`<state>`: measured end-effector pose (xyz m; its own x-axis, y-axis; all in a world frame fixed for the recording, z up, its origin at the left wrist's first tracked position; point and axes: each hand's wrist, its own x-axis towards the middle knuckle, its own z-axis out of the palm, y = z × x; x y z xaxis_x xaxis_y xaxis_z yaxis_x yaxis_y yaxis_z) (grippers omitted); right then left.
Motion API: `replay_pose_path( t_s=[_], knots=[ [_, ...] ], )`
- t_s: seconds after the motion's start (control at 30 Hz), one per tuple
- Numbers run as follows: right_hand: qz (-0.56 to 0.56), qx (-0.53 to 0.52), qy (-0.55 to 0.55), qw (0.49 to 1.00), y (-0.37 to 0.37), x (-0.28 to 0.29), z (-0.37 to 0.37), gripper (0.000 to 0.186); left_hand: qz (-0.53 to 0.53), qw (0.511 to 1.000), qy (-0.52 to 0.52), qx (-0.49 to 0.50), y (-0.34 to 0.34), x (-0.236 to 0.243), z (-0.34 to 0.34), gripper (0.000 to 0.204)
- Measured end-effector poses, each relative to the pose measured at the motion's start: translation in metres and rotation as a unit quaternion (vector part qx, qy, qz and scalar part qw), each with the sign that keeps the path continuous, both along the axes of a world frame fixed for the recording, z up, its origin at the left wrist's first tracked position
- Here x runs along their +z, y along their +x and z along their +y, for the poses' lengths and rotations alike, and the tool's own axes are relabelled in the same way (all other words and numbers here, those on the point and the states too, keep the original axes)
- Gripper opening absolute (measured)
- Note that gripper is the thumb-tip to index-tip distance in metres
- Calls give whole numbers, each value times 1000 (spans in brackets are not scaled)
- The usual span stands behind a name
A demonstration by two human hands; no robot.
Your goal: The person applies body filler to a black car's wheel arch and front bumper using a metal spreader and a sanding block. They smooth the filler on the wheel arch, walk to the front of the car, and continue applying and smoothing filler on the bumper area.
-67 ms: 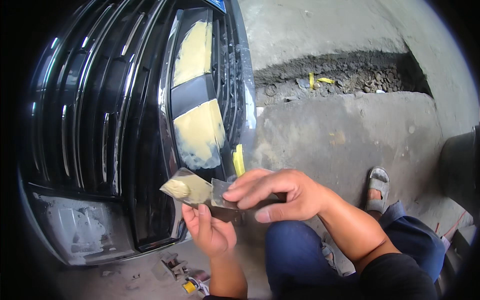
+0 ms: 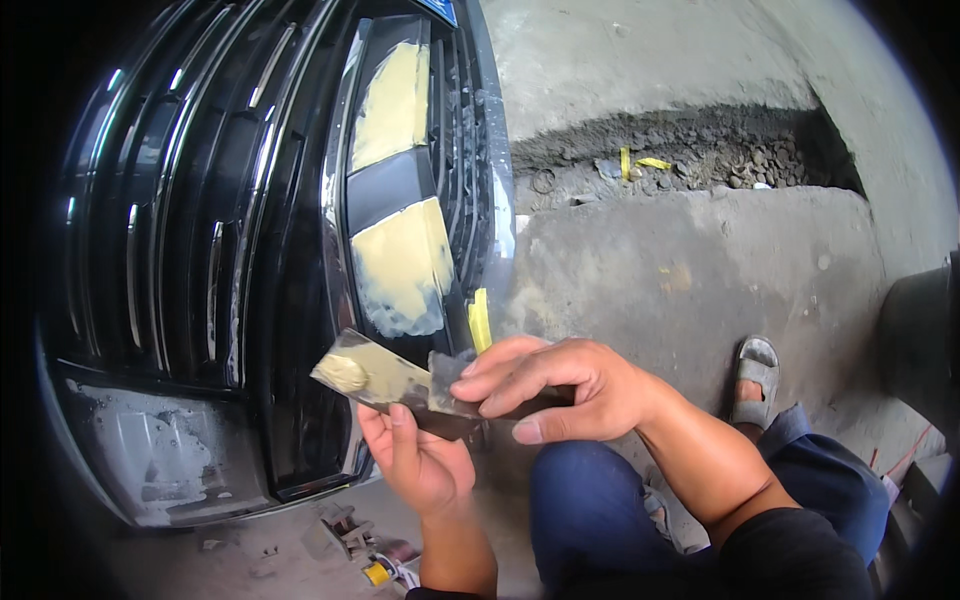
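My left hand (image 2: 425, 465) pinches a thin flat mixing plate (image 2: 405, 378) from below, thumb on its near edge. Pale yellow filler putty (image 2: 345, 374) is heaped at the plate's left end and smeared over its face. Above the plate's right part, my right hand (image 2: 575, 390) is closed on a small greyish translucent spreader (image 2: 447, 380), fingers on top and thumb below. The spreader's edge overlaps the plate; whether they touch I cannot tell. Just beyond the hands is a dark car bumper (image 2: 390, 185), with two yellow putty patches, the upper (image 2: 395, 105) and lower (image 2: 405, 260).
A black grille with chrome strips (image 2: 190, 180) fills the left. Yellow tape (image 2: 479, 320) hangs at the bumper's edge. Across the concrete floor (image 2: 660, 270) runs a rubble-filled trench (image 2: 720, 160). A dark container (image 2: 920, 340) stands at far right. Small tools (image 2: 365, 545) lie at lower left.
The mixing plate has shifted slightly left and turned, showing more of its smeared face beside the spreader. My right hand has barely moved.
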<state>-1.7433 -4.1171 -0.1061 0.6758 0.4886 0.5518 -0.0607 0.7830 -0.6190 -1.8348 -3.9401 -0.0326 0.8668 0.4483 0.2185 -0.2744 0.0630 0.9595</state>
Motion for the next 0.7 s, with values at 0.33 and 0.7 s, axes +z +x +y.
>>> replay_pose_path(
  t_s=[0.33,0.7],
  knots=[
    [-81,-378,-285,877,58,-18,32,43,-33,999,17,-32,-10,-12,54,50],
    [-219,-487,-344,772,51,-10,60,44,26,999,26,-39,-24,-40,94,66]
  ],
)
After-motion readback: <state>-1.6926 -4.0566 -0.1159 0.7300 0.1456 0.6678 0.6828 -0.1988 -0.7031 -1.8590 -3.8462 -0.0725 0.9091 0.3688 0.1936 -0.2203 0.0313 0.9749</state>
